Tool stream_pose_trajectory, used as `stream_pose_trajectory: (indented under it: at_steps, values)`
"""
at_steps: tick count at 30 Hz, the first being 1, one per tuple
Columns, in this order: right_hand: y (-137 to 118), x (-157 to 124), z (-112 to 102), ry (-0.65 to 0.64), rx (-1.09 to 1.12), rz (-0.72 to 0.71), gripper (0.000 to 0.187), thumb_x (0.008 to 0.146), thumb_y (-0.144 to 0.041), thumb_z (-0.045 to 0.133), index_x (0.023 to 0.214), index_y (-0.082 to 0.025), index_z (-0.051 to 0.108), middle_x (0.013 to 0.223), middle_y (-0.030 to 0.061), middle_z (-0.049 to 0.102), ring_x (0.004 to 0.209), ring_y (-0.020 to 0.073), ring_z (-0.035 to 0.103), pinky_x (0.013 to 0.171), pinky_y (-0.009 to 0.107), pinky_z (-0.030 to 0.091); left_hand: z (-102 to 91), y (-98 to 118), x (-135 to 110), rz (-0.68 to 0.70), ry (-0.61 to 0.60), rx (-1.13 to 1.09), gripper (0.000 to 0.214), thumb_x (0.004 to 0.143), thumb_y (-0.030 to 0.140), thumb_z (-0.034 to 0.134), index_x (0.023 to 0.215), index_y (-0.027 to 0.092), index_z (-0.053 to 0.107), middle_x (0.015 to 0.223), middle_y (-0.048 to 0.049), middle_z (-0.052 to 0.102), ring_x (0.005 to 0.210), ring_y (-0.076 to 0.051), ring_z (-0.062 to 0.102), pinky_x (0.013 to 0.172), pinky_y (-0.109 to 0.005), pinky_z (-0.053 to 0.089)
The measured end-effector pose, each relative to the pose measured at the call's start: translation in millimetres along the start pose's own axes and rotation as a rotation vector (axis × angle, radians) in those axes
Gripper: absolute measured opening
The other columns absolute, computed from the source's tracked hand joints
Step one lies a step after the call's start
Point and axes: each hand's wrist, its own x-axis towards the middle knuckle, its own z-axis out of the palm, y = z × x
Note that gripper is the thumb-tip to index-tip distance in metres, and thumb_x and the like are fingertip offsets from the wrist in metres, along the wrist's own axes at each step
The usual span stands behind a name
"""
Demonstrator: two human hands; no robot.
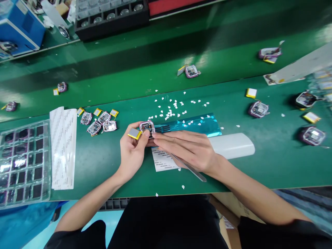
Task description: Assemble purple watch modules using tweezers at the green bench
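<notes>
My left hand (133, 150) is closed on a small purple-cased electronic module (147, 127) with a yellow-edged grey battery (134, 133) hanging off its left side. My right hand (188, 148) reaches in from the right, its fingertips pressed together at the module's right edge. A metal tweezer (190, 168) runs under the right palm toward my wrist. Beneath the hands lie a white label sheet (163, 162), a teal foil strip (193, 125) and a white rounded block (233, 145).
Several similar modules with batteries (100, 122) lie left of my hands, more (258, 109) at the right and on the conveyor belt (192, 71). A clear compartment tray (23, 162) and white liner sheets (62, 147) sit far left. White paper bits (172, 107) are scattered behind.
</notes>
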Motion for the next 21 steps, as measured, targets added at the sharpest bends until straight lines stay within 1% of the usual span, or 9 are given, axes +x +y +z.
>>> stream_pose_trajectory:
  at_steps: [3, 6, 8, 11, 15, 17, 19, 20, 21]
  values:
    - [1, 1, -4, -0.024, -0.022, 0.015, 0.029, 0.093, -0.008, 0.068, 0.122, -0.011, 0.067, 0.118, 0.0113, 0.078, 0.104, 0.0211, 0.077, 0.081, 0.034, 0.069, -0.3, 2, 0, -0.05, -0.019, -0.076, 0.025, 0.086, 0.036, 0.078, 0.102, 0.022, 0.064, 0.082, 0.0009, 0.075, 0.069, -0.018, 0.076, 0.063, -0.03, 0.066]
    - [3, 2, -10, 0.015, -0.115, 0.029, 0.032, 0.095, -0.012, 0.069, 0.126, -0.02, 0.066, 0.122, 0.0069, 0.076, 0.104, 0.0181, 0.077, 0.084, 0.032, 0.068, -1.1, 5, 4, -0.069, -0.049, -0.09, 0.028, 0.086, 0.038, 0.078, 0.104, 0.021, 0.064, 0.084, -0.0006, 0.076, 0.07, -0.018, 0.077, 0.065, -0.03, 0.066]
    - [7, 2, -12, 0.046, -0.178, 0.02, 0.034, 0.095, -0.013, 0.069, 0.128, -0.022, 0.066, 0.123, 0.0058, 0.076, 0.102, 0.0175, 0.077, 0.083, 0.03, 0.067, -1.6, 6, 6, -0.067, -0.063, -0.075, 0.034, 0.084, 0.04, 0.08, 0.106, 0.02, 0.062, 0.081, -0.0015, 0.077, 0.068, -0.019, 0.078, 0.066, -0.03, 0.067]
    - [15, 1, -12, 0.092, -0.258, -0.032, 0.036, 0.093, -0.011, 0.069, 0.128, -0.022, 0.066, 0.122, 0.0056, 0.076, 0.097, 0.0173, 0.078, 0.077, 0.029, 0.067, -1.8, 7, 6, -0.07, -0.069, -0.043, 0.043, 0.079, 0.043, 0.084, 0.105, 0.019, 0.059, 0.071, -0.0007, 0.075, 0.061, -0.02, 0.077, 0.061, -0.03, 0.066]
    - [24, 2, -11, 0.161, -0.357, -0.122, 0.025, 0.095, -0.011, 0.067, 0.119, -0.013, 0.069, 0.118, 0.0094, 0.078, 0.09, 0.0172, 0.078, 0.071, 0.028, 0.064, -4.6, 6, 10, -0.046, -0.128, 0.055, 0.051, 0.077, 0.05, 0.084, 0.106, 0.017, 0.057, 0.069, -0.0021, 0.075, 0.052, -0.019, 0.073, 0.053, -0.028, 0.061]
    - [26, 4, -11, 0.165, -0.397, -0.131, 0.019, 0.096, -0.012, 0.065, 0.114, -0.013, 0.071, 0.117, 0.009, 0.078, 0.089, 0.0163, 0.077, 0.071, 0.028, 0.064, -9.0, 9, 26, -0.015, -0.144, 0.137, 0.05, 0.079, 0.052, 0.08, 0.106, 0.016, 0.057, 0.073, -0.0047, 0.077, 0.05, -0.018, 0.071, 0.051, -0.027, 0.058]
    - [28, 5, -12, 0.171, -0.414, -0.133, 0.015, 0.098, -0.013, 0.064, 0.11, -0.016, 0.073, 0.115, 0.0068, 0.079, 0.088, 0.0151, 0.076, 0.072, 0.027, 0.064, -15.4, 18, 56, 0.026, -0.136, 0.31, 0.042, 0.084, 0.052, 0.073, 0.1, 0.015, 0.061, 0.077, -0.0072, 0.077, 0.054, -0.018, 0.071, 0.055, -0.028, 0.056]
    - [28, 6, -12, 0.177, -0.414, -0.135, 0.014, 0.098, -0.015, 0.064, 0.108, -0.017, 0.074, 0.114, 0.0059, 0.08, 0.087, 0.0146, 0.076, 0.071, 0.027, 0.064, -19.2, 25, 75, 0.067, -0.111, 0.459, 0.034, 0.088, 0.048, 0.068, 0.096, 0.015, 0.063, 0.079, -0.0075, 0.077, 0.059, -0.018, 0.071, 0.062, -0.03, 0.058]
    - [28, 7, -12, 0.186, -0.411, -0.137, 0.013, 0.098, -0.015, 0.065, 0.107, -0.017, 0.074, 0.112, 0.0053, 0.08, 0.085, 0.0142, 0.076, 0.071, 0.027, 0.064, -23.1, 33, 95, 0.111, -0.057, 0.634, 0.025, 0.089, 0.041, 0.066, 0.087, 0.016, 0.065, 0.077, -0.0067, 0.076, 0.066, -0.019, 0.072, 0.071, -0.032, 0.058]
